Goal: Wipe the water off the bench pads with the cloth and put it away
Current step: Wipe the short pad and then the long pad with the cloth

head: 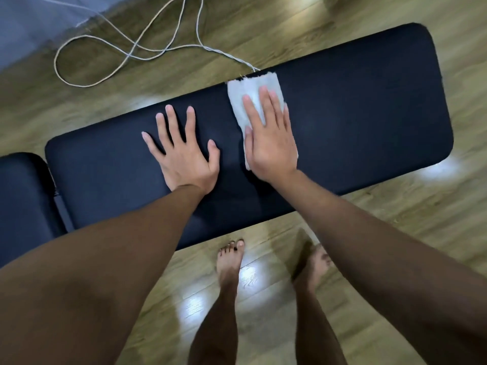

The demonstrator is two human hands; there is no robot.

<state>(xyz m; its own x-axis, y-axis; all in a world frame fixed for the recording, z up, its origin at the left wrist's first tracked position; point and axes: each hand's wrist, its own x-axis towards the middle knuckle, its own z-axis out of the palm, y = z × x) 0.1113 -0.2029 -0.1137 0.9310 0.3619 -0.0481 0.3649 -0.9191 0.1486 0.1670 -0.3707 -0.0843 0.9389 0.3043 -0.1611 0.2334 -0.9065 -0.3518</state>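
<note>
A long black bench pad (355, 106) is seen lying slantwise across the view on a wooden floor (395, 233), its right end raised toward the top of the frame. A second, shorter black pad (21, 196) is seen at the left edge, set just beside the first and parted from it by a narrow gap in which part of a dark frame is visible. The white cloth (250, 93) is spread flat on the long pad, near its middle, with its frayed upper edge reaching the pad's far rim. The cloth is pressed down by the right hand (271, 143), whose fingers are held straight and close together on top of it, the palm covering the cloth's lower part; nothing is curled round or pinched. The left hand (184, 154) is laid flat on the bare pad just to the left of the cloth, its fingers spread wide and straight, with nothing held. The two hands are near each other but apart. No water can be made out on the dark pad surface; the picture is somewhat blurred. No container is in view. Beyond the bench, a thin pale cord (126, 48) is seen looped loosely on the floor, one end running toward the pad's far rim by the cloth. Two bare feet (229, 262) are seen on the floor in front of the bench.
</note>
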